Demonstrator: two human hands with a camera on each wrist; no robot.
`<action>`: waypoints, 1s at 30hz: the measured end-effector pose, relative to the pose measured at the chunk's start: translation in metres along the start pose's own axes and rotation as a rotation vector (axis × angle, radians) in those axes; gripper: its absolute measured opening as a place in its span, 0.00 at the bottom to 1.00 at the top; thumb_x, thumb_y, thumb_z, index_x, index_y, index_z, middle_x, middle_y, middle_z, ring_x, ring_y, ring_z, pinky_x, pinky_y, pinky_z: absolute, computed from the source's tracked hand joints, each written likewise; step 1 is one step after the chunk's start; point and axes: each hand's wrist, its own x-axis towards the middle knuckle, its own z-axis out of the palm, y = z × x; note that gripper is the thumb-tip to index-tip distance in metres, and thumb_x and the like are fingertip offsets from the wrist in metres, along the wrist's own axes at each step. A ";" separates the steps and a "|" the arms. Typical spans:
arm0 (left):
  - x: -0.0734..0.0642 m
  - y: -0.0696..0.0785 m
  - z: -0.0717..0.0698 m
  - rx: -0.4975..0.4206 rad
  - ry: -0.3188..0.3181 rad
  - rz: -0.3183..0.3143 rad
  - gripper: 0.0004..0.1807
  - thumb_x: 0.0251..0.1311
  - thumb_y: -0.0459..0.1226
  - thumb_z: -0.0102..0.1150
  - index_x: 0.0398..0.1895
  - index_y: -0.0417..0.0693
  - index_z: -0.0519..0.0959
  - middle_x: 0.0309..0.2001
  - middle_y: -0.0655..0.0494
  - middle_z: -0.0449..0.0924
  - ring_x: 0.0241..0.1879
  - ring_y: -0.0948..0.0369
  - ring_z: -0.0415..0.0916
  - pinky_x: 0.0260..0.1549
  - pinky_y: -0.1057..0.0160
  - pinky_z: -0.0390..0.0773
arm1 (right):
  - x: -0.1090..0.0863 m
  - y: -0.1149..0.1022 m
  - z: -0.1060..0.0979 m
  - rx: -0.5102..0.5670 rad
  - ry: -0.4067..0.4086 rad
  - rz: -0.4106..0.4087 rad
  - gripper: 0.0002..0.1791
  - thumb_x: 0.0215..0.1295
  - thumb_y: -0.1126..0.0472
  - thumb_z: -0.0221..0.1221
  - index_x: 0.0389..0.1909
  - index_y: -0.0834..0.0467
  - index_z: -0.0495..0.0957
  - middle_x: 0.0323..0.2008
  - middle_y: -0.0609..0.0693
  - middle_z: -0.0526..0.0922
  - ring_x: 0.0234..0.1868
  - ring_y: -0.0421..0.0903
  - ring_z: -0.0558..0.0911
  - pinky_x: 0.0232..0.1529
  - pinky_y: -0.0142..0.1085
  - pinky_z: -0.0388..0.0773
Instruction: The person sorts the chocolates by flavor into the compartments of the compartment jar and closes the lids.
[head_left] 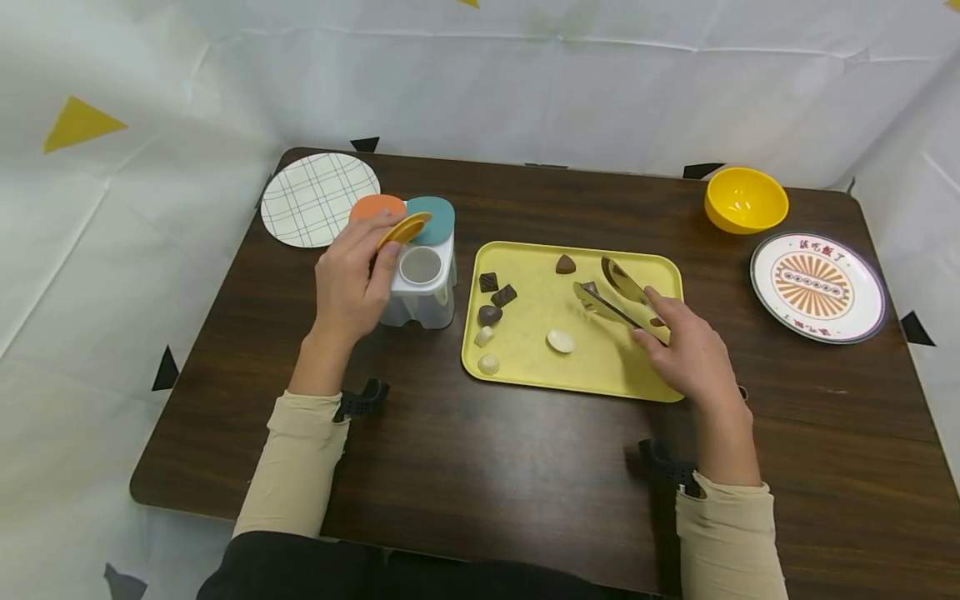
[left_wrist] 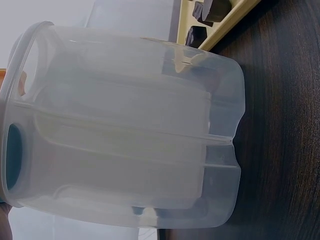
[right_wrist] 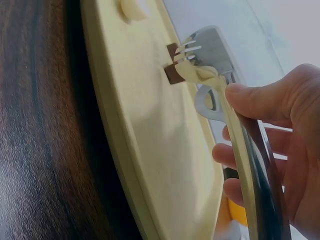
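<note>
My left hand (head_left: 351, 279) pinches a round yellow lid (head_left: 405, 228), tilted up, over a white translucent container (head_left: 420, 308). One round opening (head_left: 421, 265) on its top is uncovered; an orange lid (head_left: 375, 205) and a teal lid (head_left: 435, 218) cover others. My right hand (head_left: 693, 350) holds metal tongs (head_left: 624, 282) over a yellow tray (head_left: 615, 367). Their spread jaws reach around a small brown chocolate (head_left: 591, 287), partly hidden by the lower arm. In the right wrist view, the toothed tip of the tongs (right_wrist: 212, 47) overlaps brown chocolate squares (right_wrist: 174, 74).
Along the tray's left side lie dark chocolates (head_left: 490, 315) and pale ones (head_left: 488, 364). A white chocolate (head_left: 560, 341) and a brown one (head_left: 566, 264) lie mid-tray. A checked plate (head_left: 307, 204) is behind the container; a yellow bowl (head_left: 746, 200) and patterned plate (head_left: 817, 287) stand right.
</note>
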 end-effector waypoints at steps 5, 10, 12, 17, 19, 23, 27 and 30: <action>0.000 0.000 0.001 -0.008 0.005 -0.007 0.22 0.70 0.46 0.46 0.47 0.41 0.85 0.51 0.52 0.83 0.58 0.56 0.76 0.63 0.50 0.66 | 0.003 -0.001 0.003 -0.024 -0.002 0.002 0.34 0.68 0.58 0.60 0.73 0.59 0.62 0.58 0.67 0.76 0.52 0.65 0.78 0.48 0.64 0.67; 0.000 0.000 0.002 -0.016 0.010 -0.016 0.22 0.70 0.46 0.46 0.47 0.41 0.85 0.51 0.51 0.83 0.58 0.55 0.76 0.62 0.48 0.66 | 0.003 -0.001 0.007 -0.029 0.005 0.013 0.33 0.68 0.58 0.60 0.72 0.58 0.64 0.55 0.67 0.78 0.51 0.66 0.79 0.48 0.63 0.68; 0.000 0.000 0.002 -0.011 0.008 -0.013 0.22 0.70 0.46 0.46 0.48 0.41 0.85 0.51 0.51 0.83 0.58 0.55 0.76 0.62 0.48 0.66 | 0.003 -0.001 0.007 -0.028 0.017 0.015 0.32 0.68 0.59 0.60 0.72 0.57 0.64 0.54 0.67 0.79 0.50 0.66 0.79 0.47 0.63 0.68; 0.000 0.000 0.001 -0.010 0.011 -0.010 0.22 0.70 0.46 0.45 0.48 0.41 0.85 0.51 0.51 0.83 0.58 0.56 0.76 0.62 0.48 0.66 | 0.003 -0.001 0.008 -0.032 0.041 0.015 0.31 0.68 0.59 0.60 0.71 0.56 0.67 0.51 0.66 0.81 0.47 0.66 0.80 0.43 0.61 0.69; 0.000 0.000 0.001 -0.016 0.016 -0.012 0.22 0.70 0.46 0.45 0.47 0.41 0.85 0.51 0.51 0.83 0.58 0.55 0.76 0.62 0.48 0.66 | 0.002 0.000 0.009 -0.034 0.049 0.018 0.30 0.68 0.60 0.60 0.70 0.55 0.68 0.49 0.65 0.82 0.45 0.65 0.80 0.41 0.59 0.70; -0.001 0.000 0.002 -0.025 0.020 -0.017 0.22 0.70 0.46 0.46 0.47 0.41 0.85 0.51 0.51 0.84 0.58 0.55 0.76 0.62 0.48 0.66 | 0.002 0.001 0.012 -0.040 0.085 0.011 0.28 0.67 0.61 0.61 0.69 0.54 0.70 0.44 0.62 0.85 0.37 0.61 0.80 0.35 0.52 0.69; -0.001 0.000 0.002 -0.020 0.018 -0.022 0.21 0.69 0.46 0.47 0.47 0.41 0.85 0.51 0.52 0.83 0.58 0.55 0.76 0.62 0.49 0.66 | 0.002 0.001 0.013 -0.046 0.124 -0.001 0.26 0.66 0.62 0.61 0.66 0.53 0.74 0.44 0.60 0.85 0.29 0.56 0.76 0.30 0.46 0.64; -0.001 0.000 0.002 -0.013 0.015 -0.018 0.22 0.70 0.46 0.46 0.47 0.41 0.85 0.51 0.52 0.83 0.58 0.56 0.76 0.62 0.50 0.66 | 0.003 0.001 0.013 -0.047 0.141 0.003 0.24 0.67 0.62 0.61 0.65 0.52 0.75 0.50 0.60 0.83 0.29 0.56 0.75 0.29 0.46 0.63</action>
